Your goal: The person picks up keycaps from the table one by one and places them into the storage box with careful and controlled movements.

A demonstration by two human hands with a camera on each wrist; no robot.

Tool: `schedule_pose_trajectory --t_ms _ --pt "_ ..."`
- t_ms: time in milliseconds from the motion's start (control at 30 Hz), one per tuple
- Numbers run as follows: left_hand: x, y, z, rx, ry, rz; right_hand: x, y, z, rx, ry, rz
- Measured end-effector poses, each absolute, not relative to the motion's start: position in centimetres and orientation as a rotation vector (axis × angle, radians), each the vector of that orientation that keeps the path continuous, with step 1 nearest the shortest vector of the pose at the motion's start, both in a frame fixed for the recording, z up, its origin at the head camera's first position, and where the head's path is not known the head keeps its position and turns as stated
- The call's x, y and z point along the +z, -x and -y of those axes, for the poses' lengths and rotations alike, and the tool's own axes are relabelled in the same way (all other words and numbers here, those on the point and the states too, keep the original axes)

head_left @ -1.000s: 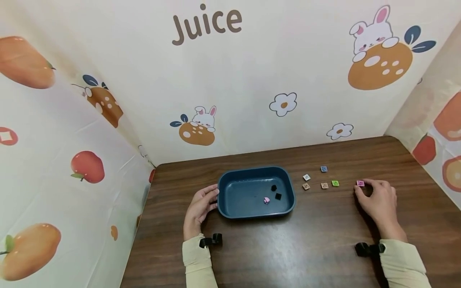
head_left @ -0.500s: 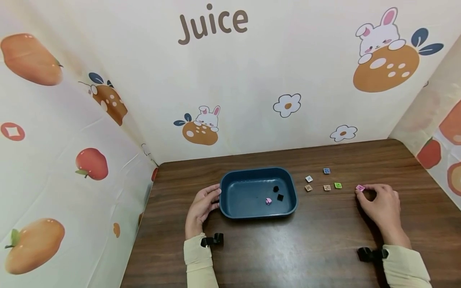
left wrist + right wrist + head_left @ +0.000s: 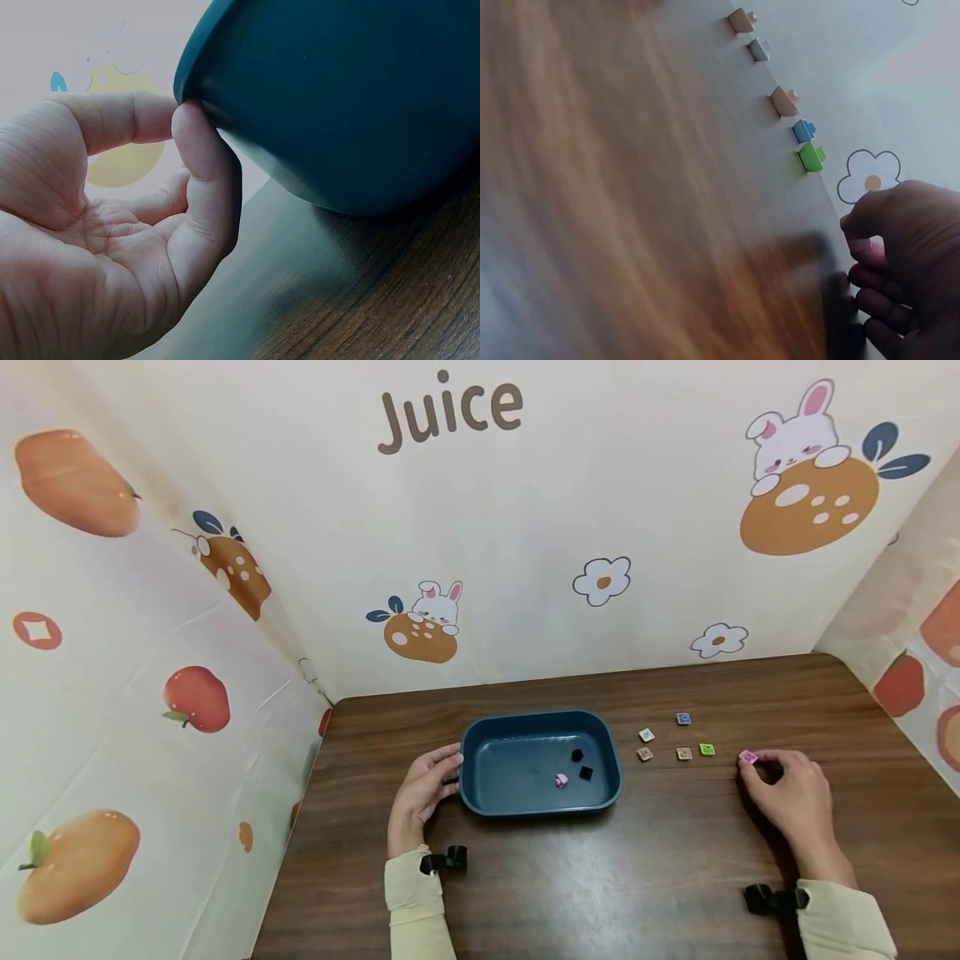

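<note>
My left hand (image 3: 422,789) pinches the left end rim of a dark blue oblong tray (image 3: 506,770); in the left wrist view a thumb and finger meet at its edge. Inside the tray lie a small pink piece (image 3: 561,781) and two black pieces (image 3: 586,772). Off to the right, my right hand (image 3: 793,802) holds a small pink square block (image 3: 747,757) between thumb and index finger, low over the table. Left of that hand several similar little blocks lie loose: green (image 3: 707,749), blue (image 3: 683,719), white (image 3: 647,735) and two tan ones (image 3: 684,754).
The brown wood-grain table (image 3: 540,885) carries everything. Behind it hangs a printed cloth (image 3: 517,568) with fruit and rabbits, and more cloth closes both sides. A black strap with a camera mount (image 3: 772,899) sits on each wrist.
The right hand has shifted slightly left and nearer with the pink block, which has turned a little between the fingertips. The left hand stays at the tray; the head view has drifted slightly.
</note>
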State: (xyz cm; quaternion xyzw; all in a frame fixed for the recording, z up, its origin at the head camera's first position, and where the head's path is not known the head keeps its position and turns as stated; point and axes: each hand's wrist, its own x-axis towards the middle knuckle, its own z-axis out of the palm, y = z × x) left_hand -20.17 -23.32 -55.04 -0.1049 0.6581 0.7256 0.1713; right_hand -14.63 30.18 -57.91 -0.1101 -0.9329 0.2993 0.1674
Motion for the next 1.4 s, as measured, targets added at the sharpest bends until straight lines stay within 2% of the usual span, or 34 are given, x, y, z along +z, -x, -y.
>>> schedule_pose_trajectory --t_ms 800,1400 --pt "-54.9 20.2 23.1 2.058 0.256 -1.858 -56.4 14.1 -28.6 0.899 0.218 2.627" --pt "-55.0 20.1 23.4 2.061 0.260 -1.868 -55.7 14.8 -25.7 0.909 0.075 2.616"
